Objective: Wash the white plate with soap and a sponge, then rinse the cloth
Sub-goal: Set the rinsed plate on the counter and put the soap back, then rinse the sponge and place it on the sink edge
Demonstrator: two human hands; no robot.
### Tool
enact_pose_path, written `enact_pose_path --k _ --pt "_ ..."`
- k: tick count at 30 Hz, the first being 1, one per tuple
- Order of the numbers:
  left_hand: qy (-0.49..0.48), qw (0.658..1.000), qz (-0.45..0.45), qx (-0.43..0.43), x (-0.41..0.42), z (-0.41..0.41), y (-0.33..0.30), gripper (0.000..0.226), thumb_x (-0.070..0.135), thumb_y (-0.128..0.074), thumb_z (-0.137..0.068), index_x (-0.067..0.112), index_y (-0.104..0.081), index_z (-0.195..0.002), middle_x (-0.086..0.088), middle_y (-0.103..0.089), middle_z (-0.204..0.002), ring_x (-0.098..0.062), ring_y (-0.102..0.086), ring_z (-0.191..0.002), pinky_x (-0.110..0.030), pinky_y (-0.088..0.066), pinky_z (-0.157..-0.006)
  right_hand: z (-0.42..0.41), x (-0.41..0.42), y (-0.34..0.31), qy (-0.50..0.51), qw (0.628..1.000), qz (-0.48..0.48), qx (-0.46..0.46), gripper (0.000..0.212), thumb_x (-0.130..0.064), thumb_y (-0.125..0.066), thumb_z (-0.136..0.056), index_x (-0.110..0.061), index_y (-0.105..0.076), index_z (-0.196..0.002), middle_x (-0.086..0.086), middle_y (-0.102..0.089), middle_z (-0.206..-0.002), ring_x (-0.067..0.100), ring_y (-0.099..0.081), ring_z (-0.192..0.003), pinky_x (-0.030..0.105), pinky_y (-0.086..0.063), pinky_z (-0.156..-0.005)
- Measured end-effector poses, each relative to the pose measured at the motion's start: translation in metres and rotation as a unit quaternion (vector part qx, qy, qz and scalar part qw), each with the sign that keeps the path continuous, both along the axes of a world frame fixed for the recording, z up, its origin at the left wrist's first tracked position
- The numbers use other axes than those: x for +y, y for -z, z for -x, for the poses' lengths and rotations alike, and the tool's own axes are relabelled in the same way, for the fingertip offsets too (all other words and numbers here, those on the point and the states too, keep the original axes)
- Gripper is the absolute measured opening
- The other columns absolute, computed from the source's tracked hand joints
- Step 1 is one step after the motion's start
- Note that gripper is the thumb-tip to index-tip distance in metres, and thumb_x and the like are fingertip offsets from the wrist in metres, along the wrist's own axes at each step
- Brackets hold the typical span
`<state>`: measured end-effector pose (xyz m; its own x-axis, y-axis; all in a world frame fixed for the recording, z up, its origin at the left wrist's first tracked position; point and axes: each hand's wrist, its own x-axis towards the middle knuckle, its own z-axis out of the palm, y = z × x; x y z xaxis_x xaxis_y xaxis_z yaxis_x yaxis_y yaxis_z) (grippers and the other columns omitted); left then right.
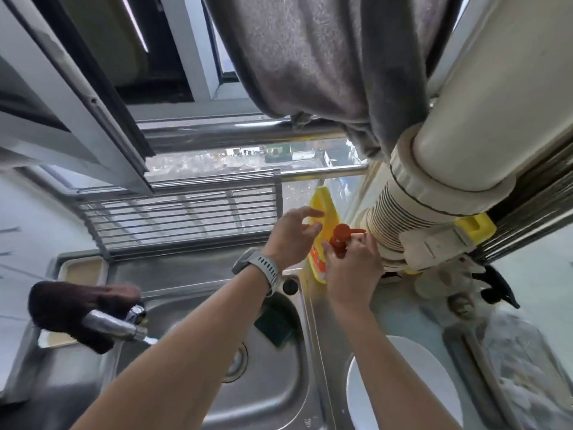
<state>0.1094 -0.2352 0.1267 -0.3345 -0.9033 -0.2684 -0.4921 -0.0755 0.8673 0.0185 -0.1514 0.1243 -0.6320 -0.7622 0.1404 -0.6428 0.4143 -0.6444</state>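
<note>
- The steel sink (269, 377) fills the lower middle, its basin bare metal with a round drain showing beside the left forearm.
- The white plate (412, 383) lies right of the basin on the table, plain and round, partly hidden by the right forearm.
- A dark brown cloth (71, 308) is draped over the tap (117, 324) at the left edge of the sink, bunched and hanging down on both sides.
- The yellow soap bottle (324, 212) stands at the back right corner of the sink, upright, with an orange label low down and an orange pump top (342, 235).
- A dark green sponge (276, 324) lies inside the basin against its right wall, under the left wrist.
- The left hand (290, 237), with a grey watch on its wrist, reaches to the bottle; its grip is apart, fingers loosely spread and just touching the yellow side.
- The right hand (353, 265) has its grip clamped on the orange pump top, fingers curled round the neck.
</note>
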Motion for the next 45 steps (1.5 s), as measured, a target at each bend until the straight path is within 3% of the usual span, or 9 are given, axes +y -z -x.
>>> enact_pose_path --k 3,6,15,21,26,30,34,38,45 --pt "0.033 0.999 -0.008 0.0 -0.011 0.01 0.018 0.033 0.022 -0.059 -0.101 0.023 -0.062 -0.133 -0.012 -0.065 -0.134 -0.042 -0.067 -0.103 -0.039 -0.058 -0.086 0.005 -0.013 0.011 0.011 1.0 0.012 -0.001 0.033 -0.028 -0.076 -0.085 0.001 -0.072 -0.1 0.012 -0.069 -0.112 0.028 -0.063 -0.107 0.036 -0.047 -0.095" --pt "0.036 0.999 0.012 -0.002 -0.019 0.013 0.034 0.031 0.023 -0.059 -0.1 0.025 -0.064 -0.131 -0.005 -0.052 -0.141 -0.03 -0.067 -0.111 -0.048 -0.054 -0.102 0.008 -0.018 0.018 0.021 1.0 0.014 0.008 0.031 -0.029 -0.075 -0.086 0.0 -0.072 -0.098 0.013 -0.069 -0.109 0.027 -0.063 -0.103 0.034 -0.047 -0.09" --pt "0.037 0.998 -0.017 0.041 -0.005 0.003 0.051 0.027 0.031 -0.057 -0.097 0.042 -0.066 -0.12 -0.001 -0.062 -0.134 -0.02 -0.064 -0.118 -0.046 -0.057 -0.1 0.007 0.002 0.029 0.011 1.0 0.001 -0.004 0.039 -0.036 -0.077 -0.083 -0.002 -0.066 -0.099 0.008 -0.062 -0.111 0.021 -0.063 -0.099 0.019 -0.042 -0.082" --pt "0.029 0.996 -0.054 0.063 0.007 -0.009 0.042 0.036 0.022 -0.059 -0.101 0.027 -0.058 -0.137 0.0 -0.064 -0.137 -0.021 -0.065 -0.119 -0.047 -0.053 -0.105 0.007 0.023 0.021 0.032 0.999 0.004 0.001 0.051 -0.03 -0.08 -0.081 -0.002 -0.064 -0.121 0.01 -0.066 -0.115 0.024 -0.064 -0.1 0.019 -0.039 -0.083" --pt "-0.071 0.991 -0.057 0.096 0.044 -0.039 0.043 0.029 0.018 -0.055 -0.102 0.017 -0.06 -0.131 -0.001 -0.068 -0.123 -0.017 -0.071 -0.105 -0.04 -0.06 -0.094 -0.018 0.07 0.037 -0.03 0.999 -0.013 -0.041 0.033 -0.02 -0.08 -0.082 -0.011 -0.065 -0.11 0.003 -0.067 -0.101 -0.004 -0.057 -0.065 0.006 -0.044 -0.063" --pt "-0.175 0.979 -0.101 0.02 0.09 -0.074 0.109 0.019 0.02 -0.056 -0.1 0.022 -0.067 -0.116 0.003 -0.073 -0.108 -0.014 -0.071 -0.099 -0.038 -0.059 -0.093 -0.061 0.08 0.105 -0.162 0.969 -0.175 -0.07 0.028 -0.022 -0.073 -0.087 -0.015 -0.064 -0.113 0.002 -0.067 -0.107 0.016 -0.066 -0.093 0.024 -0.051 -0.08" --pt "-0.233 0.953 -0.181 -0.072 0.118 -0.096 0.201 0.028 0.018 -0.054 -0.1 0.016 -0.063 -0.127 -0.007 -0.069 -0.127 -0.024 -0.063 -0.117 -0.036 -0.049 -0.105 -0.089 0.062 0.198 -0.254 0.908 -0.333 -0.008 0.049 -0.024 -0.064 -0.094 -0.009 -0.047 -0.137 0.011 -0.055 -0.136 0.026 -0.054 -0.124 0.034 -0.044 -0.104" --pt "-0.282 0.932 -0.212 -0.079 0.117 -0.099 0.273 0.039 0.013 -0.051 -0.1 0.013 -0.055 -0.139 -0.012 -0.061 -0.14 -0.033 -0.057 -0.129 -0.039 -0.044 -0.109 -0.094 0.043 0.276 -0.309 0.855 -0.408 0.086 0.063 -0.012 -0.058 -0.093 0.001 -0.03 -0.148 0.02 -0.048 -0.142 0.034 -0.049 -0.129 0.037 -0.041 -0.105" --pt "-0.279 0.938 -0.161 -0.131 0.113 -0.092 0.337 0.04 0.012 -0.055 -0.095 0.009 -0.06 -0.134 -0.019 -0.057 -0.134 -0.037 -0.055 -0.125 -0.037 -0.043 -0.106 -0.108 0.03 0.323 -0.313 0.851 -0.358 0.225 0.025 -0.02 -0.078 -0.075 -0.006 -0.071 -0.095 0.015 -0.07 -0.086 0.031 -0.064 -0.079 0.036 -0.05 -0.062"
